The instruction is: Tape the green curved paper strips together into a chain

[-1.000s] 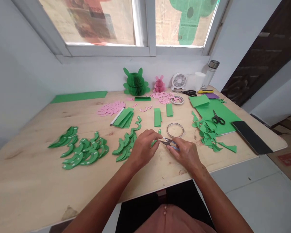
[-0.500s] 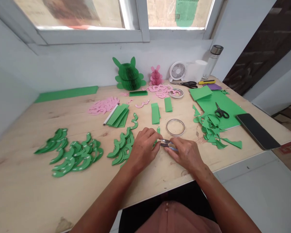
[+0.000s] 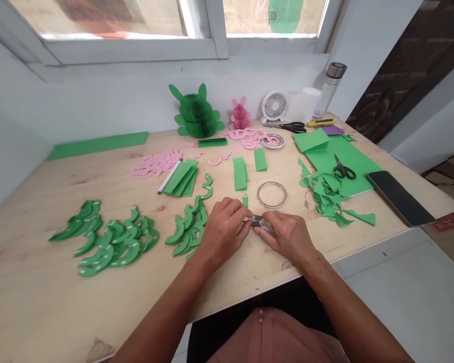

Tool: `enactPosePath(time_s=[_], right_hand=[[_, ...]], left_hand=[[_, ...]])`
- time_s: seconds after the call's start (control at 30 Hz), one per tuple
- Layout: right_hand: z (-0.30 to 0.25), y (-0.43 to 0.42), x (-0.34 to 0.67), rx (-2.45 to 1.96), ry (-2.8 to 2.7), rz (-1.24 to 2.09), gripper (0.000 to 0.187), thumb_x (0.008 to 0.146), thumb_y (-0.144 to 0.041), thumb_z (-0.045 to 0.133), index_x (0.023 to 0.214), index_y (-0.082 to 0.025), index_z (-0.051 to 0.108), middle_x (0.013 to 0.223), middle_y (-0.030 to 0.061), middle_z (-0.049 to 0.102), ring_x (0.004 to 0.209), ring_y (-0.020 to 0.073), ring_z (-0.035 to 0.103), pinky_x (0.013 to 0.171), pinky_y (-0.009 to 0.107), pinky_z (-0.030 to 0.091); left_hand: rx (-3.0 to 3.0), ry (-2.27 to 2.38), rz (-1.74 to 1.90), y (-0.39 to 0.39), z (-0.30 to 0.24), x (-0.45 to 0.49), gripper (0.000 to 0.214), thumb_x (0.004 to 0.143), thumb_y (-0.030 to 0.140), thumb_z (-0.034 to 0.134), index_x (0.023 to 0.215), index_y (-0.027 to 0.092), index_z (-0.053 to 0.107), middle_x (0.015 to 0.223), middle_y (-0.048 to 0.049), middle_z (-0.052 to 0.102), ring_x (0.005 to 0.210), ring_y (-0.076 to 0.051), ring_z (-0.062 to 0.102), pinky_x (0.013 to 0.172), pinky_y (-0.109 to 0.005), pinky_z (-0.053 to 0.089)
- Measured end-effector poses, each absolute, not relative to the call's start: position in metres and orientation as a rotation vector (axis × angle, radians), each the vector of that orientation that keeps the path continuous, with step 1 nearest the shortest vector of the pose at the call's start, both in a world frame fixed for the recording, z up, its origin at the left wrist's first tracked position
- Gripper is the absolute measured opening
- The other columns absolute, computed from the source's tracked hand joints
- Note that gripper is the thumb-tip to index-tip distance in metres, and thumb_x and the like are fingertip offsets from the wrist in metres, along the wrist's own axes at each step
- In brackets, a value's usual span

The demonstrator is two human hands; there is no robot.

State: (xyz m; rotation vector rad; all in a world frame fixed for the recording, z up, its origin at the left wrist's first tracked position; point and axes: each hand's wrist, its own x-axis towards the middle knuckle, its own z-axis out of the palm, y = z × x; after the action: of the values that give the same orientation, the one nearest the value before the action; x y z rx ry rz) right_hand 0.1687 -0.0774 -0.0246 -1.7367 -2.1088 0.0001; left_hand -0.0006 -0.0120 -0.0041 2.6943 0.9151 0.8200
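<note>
My left hand (image 3: 222, 233) and my right hand (image 3: 287, 237) meet at the front middle of the wooden table (image 3: 41, 282). The left fingers pinch a small green curved paper piece (image 3: 245, 201). The right fingers are closed on small snips (image 3: 259, 223) with a blue handle, whose tip touches the paper. A clear tape ring (image 3: 272, 194) lies just beyond both hands. A pile of green curved cut-outs (image 3: 189, 227) lies right beside my left hand.
More green cut-outs (image 3: 109, 239) lie at left, pink cut-outs (image 3: 155, 164) and folded green strips (image 3: 181, 177) further back. Green scraps (image 3: 327, 199), black scissors (image 3: 342, 170), a phone (image 3: 399, 197) are at right. Paper honeycomb figures (image 3: 196, 112), fan (image 3: 273, 106), bottle (image 3: 329, 88) line the wall.
The view has tipped down and slightly left. My hands have stayed together over the same spot, still working the small paper piece with the snips.
</note>
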Motion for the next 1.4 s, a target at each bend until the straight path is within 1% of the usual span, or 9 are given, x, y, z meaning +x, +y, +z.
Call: enactPosePath(time_s=[0.27, 0.57, 0.73, 0.83, 0.97, 1.07, 1.2, 1.4], right_hand=[[-0.024, -0.078, 0.166, -1.749, -2.127, -0.029, 0.028, 0.088, -0.043, 0.047, 0.083, -0.019, 0.058, 0.074, 0.0031, 0.067, 0.066, 0.0153, 0.060, 0.054, 0.026, 0.029], [-0.023, -0.078, 0.165, -1.765, -2.137, -0.062, 0.026, 0.088, -0.042, 0.047, 0.081, -0.019, 0.056, 0.072, 0.0025, 0.066, 0.064, 0.0156, 0.059, 0.054, 0.027, 0.028], [-0.022, -0.078, 0.165, -1.762, -2.137, -0.057, 0.024, 0.088, -0.041, 0.047, 0.080, -0.019, 0.056, 0.072, 0.0030, 0.066, 0.064, 0.0158, 0.059, 0.054, 0.027, 0.027], [-0.022, -0.078, 0.165, -1.766, -2.125, -0.047, 0.025, 0.088, -0.041, 0.047, 0.081, -0.019, 0.057, 0.072, 0.0034, 0.066, 0.064, 0.0159, 0.060, 0.054, 0.027, 0.026], [-0.023, -0.078, 0.166, -1.783, -2.086, -0.014, 0.027, 0.089, -0.043, 0.046, 0.083, -0.019, 0.058, 0.075, 0.0028, 0.067, 0.067, 0.0158, 0.061, 0.054, 0.027, 0.027], [-0.023, -0.078, 0.167, -1.824, -2.027, -0.020, 0.027, 0.088, -0.043, 0.047, 0.084, -0.019, 0.058, 0.076, 0.0022, 0.067, 0.067, 0.0160, 0.061, 0.054, 0.027, 0.026], [-0.023, -0.077, 0.169, -1.890, -1.920, -0.044, 0.026, 0.087, -0.044, 0.048, 0.086, -0.020, 0.059, 0.077, 0.0020, 0.067, 0.066, 0.0159, 0.061, 0.055, 0.026, 0.027], [-0.023, -0.078, 0.172, -2.008, -1.776, -0.146, 0.027, 0.086, -0.043, 0.050, 0.090, -0.020, 0.062, 0.079, 0.0041, 0.067, 0.070, 0.0176, 0.060, 0.057, 0.027, 0.030]], left_hand=[[2.770, 0.867, 0.818, -0.012, -0.009, 0.003, 0.014, 0.085, 0.016, 0.049, 0.084, 0.017, 0.063, 0.080, -0.0064, 0.059, 0.082, -0.020, 0.051, 0.073, -0.034, 0.041], [2.849, 0.862, 0.826, -0.013, -0.009, 0.005, 0.016, 0.084, 0.016, 0.049, 0.076, 0.018, 0.062, 0.077, -0.0068, 0.059, 0.078, -0.020, 0.050, 0.070, -0.035, 0.040], [2.807, 0.863, 0.828, -0.014, -0.009, 0.006, 0.015, 0.083, 0.014, 0.049, 0.075, 0.017, 0.061, 0.076, -0.0070, 0.059, 0.079, -0.021, 0.050, 0.070, -0.036, 0.041], [2.669, 0.848, 0.858, -0.016, -0.006, 0.006, 0.014, 0.082, 0.012, 0.049, 0.075, 0.017, 0.060, 0.076, -0.0063, 0.060, 0.079, -0.021, 0.050, 0.071, -0.036, 0.041], [2.312, 0.839, 0.894, -0.017, 0.003, 0.002, 0.011, 0.080, 0.012, 0.051, 0.075, 0.018, 0.058, 0.077, -0.0037, 0.060, 0.080, -0.018, 0.052, 0.074, -0.033, 0.042], [2.017, 0.868, 0.874, -0.016, 0.006, -0.003, 0.007, 0.080, 0.018, 0.054, 0.075, 0.019, 0.060, 0.076, -0.0022, 0.059, 0.077, -0.017, 0.054, 0.073, -0.031, 0.042], [1.682, 0.873, 0.892, -0.014, 0.005, -0.008, 0.006, 0.078, 0.024, 0.059, 0.076, 0.019, 0.061, 0.075, -0.0014, 0.057, 0.071, -0.014, 0.051, 0.068, -0.028, 0.040], [1.482, 0.851, 0.922, -0.014, 0.006, -0.009, 0.005, 0.076, 0.023, 0.063, 0.073, 0.019, 0.062, 0.074, -0.0004, 0.056, 0.072, -0.013, 0.050, 0.067, -0.026, 0.038]])
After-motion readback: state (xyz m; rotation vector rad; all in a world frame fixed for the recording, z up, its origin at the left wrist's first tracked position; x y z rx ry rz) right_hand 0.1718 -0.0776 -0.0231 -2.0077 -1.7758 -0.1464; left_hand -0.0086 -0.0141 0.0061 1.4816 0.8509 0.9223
